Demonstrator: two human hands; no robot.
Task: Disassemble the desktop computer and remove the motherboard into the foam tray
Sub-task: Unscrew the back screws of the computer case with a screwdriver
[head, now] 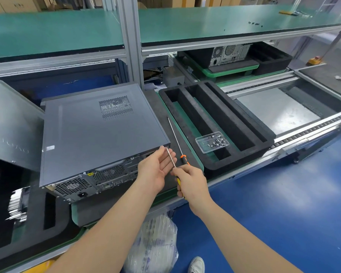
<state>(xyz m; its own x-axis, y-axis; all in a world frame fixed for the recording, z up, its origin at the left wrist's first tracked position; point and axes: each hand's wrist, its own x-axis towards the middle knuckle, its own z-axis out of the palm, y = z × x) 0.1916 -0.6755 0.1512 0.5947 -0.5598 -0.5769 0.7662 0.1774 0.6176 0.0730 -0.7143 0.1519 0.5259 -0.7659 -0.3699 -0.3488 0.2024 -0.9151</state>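
Right hand (191, 186) grips yellow-handled steel screwdriver (171, 158), open left hand (156, 170) steadying; its tip should seat squarely in grey metal computer's (98, 134) presumed corner screw.

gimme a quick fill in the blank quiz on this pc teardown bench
1. The right hand grips a ___ by its yellow handle.
2. The clear box on the foam tray holds loose ___.
3. The spare tool lying beside the desktop computer has an ___ handle.

Missing words: screwdriver; screws; orange.
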